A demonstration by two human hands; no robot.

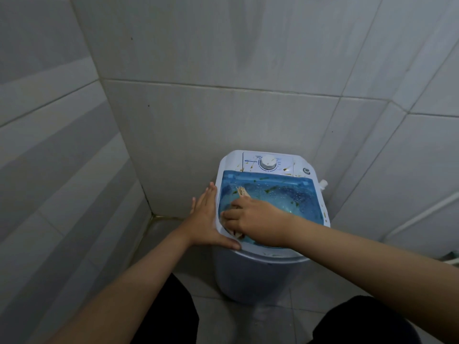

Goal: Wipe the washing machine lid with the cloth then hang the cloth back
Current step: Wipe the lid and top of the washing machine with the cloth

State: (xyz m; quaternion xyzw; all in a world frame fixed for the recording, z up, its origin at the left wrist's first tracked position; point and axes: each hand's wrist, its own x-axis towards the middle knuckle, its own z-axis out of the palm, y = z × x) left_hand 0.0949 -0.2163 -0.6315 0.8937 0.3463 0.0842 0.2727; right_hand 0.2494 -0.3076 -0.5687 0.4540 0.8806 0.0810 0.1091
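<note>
Right hand (258, 219) presses a cloth (236, 233), fingers curled, at the blue lid's (285, 194) 8 o'clock; left hand (206, 219) flat, open, at 9

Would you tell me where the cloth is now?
The cloth lies under the right hand on the blue lid's near-left corner.

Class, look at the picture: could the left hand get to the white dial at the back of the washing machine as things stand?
Probably yes. The left hand lies flat against the machine's left edge, holding nothing, and no object stands between it and the dial. The right hand works lower on the blue lid.
</note>
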